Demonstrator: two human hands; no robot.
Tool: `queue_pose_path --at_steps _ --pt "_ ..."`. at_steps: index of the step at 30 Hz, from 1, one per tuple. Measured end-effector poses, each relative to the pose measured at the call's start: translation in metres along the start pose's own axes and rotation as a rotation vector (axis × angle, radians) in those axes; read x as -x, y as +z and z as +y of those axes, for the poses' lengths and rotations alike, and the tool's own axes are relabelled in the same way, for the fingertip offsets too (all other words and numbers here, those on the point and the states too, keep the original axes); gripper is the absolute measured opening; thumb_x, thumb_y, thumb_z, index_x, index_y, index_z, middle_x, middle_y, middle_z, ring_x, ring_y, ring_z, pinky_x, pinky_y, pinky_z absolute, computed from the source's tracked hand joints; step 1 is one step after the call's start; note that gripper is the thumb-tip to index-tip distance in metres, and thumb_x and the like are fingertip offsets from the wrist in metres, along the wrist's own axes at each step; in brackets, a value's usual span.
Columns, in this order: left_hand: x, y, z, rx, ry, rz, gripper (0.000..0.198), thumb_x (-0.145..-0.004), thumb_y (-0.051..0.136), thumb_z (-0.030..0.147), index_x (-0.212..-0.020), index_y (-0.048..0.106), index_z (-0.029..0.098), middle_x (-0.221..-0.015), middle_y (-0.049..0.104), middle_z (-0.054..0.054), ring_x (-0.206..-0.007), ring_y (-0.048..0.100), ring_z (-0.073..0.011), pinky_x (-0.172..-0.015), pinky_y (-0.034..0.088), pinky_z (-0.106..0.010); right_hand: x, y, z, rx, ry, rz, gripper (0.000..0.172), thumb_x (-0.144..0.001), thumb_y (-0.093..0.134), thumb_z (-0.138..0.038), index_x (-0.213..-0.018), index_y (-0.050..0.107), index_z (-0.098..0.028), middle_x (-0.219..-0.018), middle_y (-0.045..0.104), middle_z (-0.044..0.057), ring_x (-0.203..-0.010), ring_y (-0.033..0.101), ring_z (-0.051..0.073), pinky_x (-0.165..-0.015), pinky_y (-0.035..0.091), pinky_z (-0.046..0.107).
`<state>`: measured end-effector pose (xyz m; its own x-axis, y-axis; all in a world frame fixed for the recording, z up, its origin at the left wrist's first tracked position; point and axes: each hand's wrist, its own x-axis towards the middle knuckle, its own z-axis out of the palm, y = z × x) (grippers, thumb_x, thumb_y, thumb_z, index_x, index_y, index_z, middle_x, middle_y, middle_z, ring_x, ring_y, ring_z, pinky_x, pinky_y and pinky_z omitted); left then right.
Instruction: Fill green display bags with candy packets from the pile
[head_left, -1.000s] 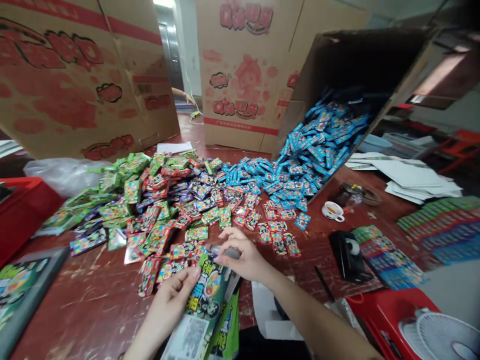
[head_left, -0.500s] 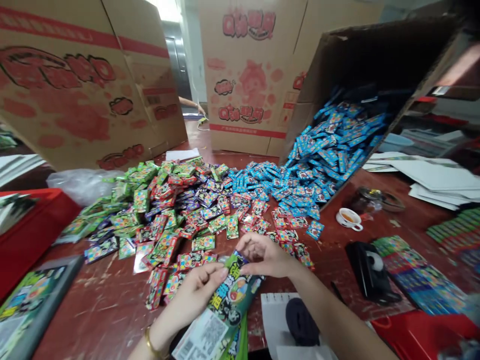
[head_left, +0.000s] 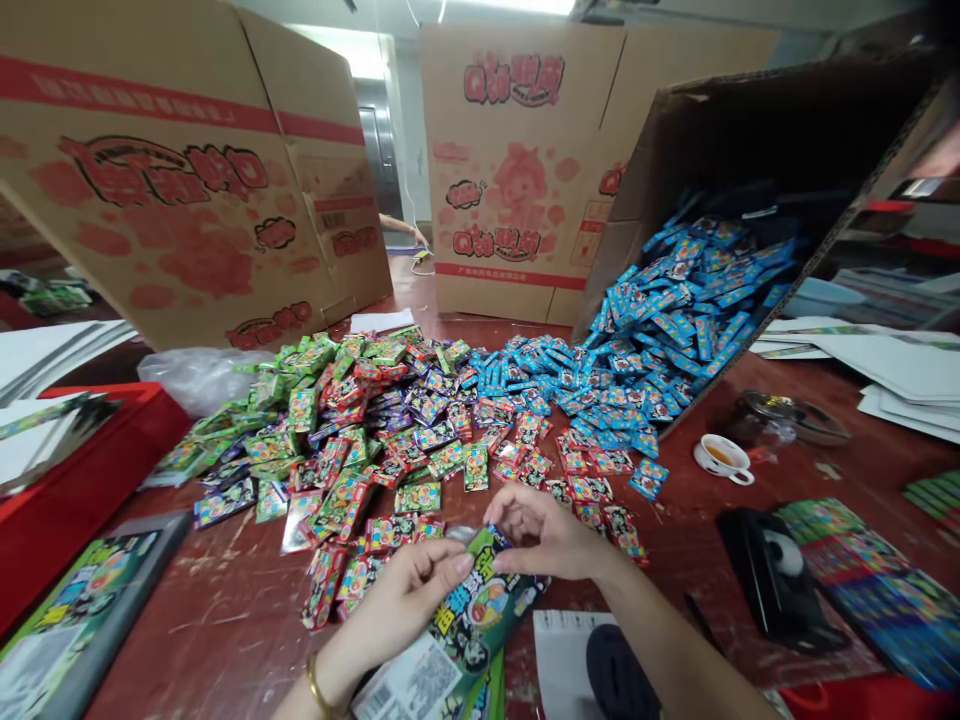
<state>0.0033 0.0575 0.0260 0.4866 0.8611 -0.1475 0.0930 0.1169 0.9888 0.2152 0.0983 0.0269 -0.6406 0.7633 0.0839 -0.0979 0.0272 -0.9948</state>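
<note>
A green and dark printed bag is held between both hands at the bottom centre, its upper end tilted up to the right. My left hand pinches the bag's left edge near the top. At the top end, my right hand has its fingers curled round the bag's corner. More green bags lie beneath the held one. Just beyond the hands spreads a heap of small packets: green, red, purple and blue.
A tipped carton spills blue packets at right. Cartons stand behind. Right: a cup, tape dispenser and packet strips. Left: a red box and grey tray. A person's hand shows in back.
The view has shifted, so the whole scene sits slightly lower and further right. Both hands keep their hold on the bag, with little change in their pose.
</note>
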Motion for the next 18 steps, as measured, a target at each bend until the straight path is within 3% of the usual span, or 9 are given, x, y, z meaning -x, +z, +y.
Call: queue_pose_path --at_steps 3,6,8,11,14,16,18 --pt "0.0 0.003 0.0 -0.036 0.014 0.05 0.029 -0.082 0.058 0.042 -0.085 0.072 0.017 -0.071 0.068 -0.002 -0.066 0.057 -0.0169 -0.062 0.041 -0.023 0.002 -0.002 0.002 0.017 0.037 0.048 0.033 -0.065 0.078 -0.021 -0.09 0.057 -0.019 -0.072 0.055 -0.004 -0.06 0.048 0.007 -0.054 0.035 0.018" --pt "-0.003 0.003 -0.001 -0.022 0.016 0.096 0.031 -0.083 0.057 0.044 -0.089 0.072 0.018 -0.075 0.069 -0.003 -0.071 0.059 -0.0186 -0.067 0.044 -0.024 0.004 0.004 0.008 0.002 0.068 0.185 0.031 -0.063 0.079 -0.028 -0.086 0.06 -0.018 -0.071 0.059 -0.003 -0.061 0.055 0.009 -0.056 0.041 0.021" --pt "-0.008 0.002 -0.002 -0.008 0.004 0.12 0.033 -0.081 0.058 0.047 -0.091 0.072 0.019 -0.078 0.071 -0.003 -0.074 0.061 -0.0197 -0.069 0.046 -0.025 0.003 0.01 0.014 0.055 0.012 0.265 0.026 -0.063 0.078 -0.033 -0.077 0.063 -0.017 -0.077 0.062 0.001 -0.068 0.059 0.012 -0.06 0.045 0.023" --pt "-0.017 -0.001 -0.005 0.035 -0.026 0.158 0.035 -0.075 0.063 0.051 -0.088 0.074 0.02 -0.079 0.073 -0.003 -0.075 0.063 -0.0208 -0.071 0.049 -0.025 -0.003 0.003 0.017 0.31 -0.145 0.23 0.02 -0.067 0.075 -0.035 -0.07 0.067 -0.017 -0.096 0.064 0.005 -0.082 0.061 0.015 -0.066 0.048 0.025" --pt "-0.02 -0.006 -0.006 0.167 -0.133 0.205 0.042 -0.067 0.068 0.058 -0.087 0.074 0.021 -0.08 0.074 -0.003 -0.075 0.066 -0.0236 -0.075 0.052 -0.031 -0.015 -0.043 0.01 0.698 -0.145 0.369 0.013 -0.082 0.061 -0.03 -0.081 0.068 -0.02 -0.099 0.065 0.004 -0.088 0.061 0.015 -0.074 0.049 0.026" --pt "-0.016 -0.011 -0.008 0.238 -0.226 0.243 0.047 -0.061 0.07 0.061 -0.087 0.074 0.021 -0.082 0.075 -0.003 -0.077 0.067 -0.0265 -0.08 0.052 -0.036 -0.025 -0.092 0.003 0.911 -0.061 0.591 0.017 -0.089 0.05 -0.021 -0.087 0.066 -0.018 -0.098 0.065 0.008 -0.094 0.058 0.018 -0.083 0.046 0.033" --pt "-0.011 -0.017 -0.011 0.248 -0.287 0.296 0.05 -0.055 0.073 0.062 -0.084 0.074 0.021 -0.088 0.075 -0.005 -0.087 0.067 -0.0298 -0.088 0.05 -0.039 -0.038 -0.141 -0.001 0.964 -0.021 0.657 0.018 -0.084 0.049 -0.011 -0.087 0.066 -0.017 -0.105 0.063 0.012 -0.109 0.05 0.024 -0.096 0.036 0.043"
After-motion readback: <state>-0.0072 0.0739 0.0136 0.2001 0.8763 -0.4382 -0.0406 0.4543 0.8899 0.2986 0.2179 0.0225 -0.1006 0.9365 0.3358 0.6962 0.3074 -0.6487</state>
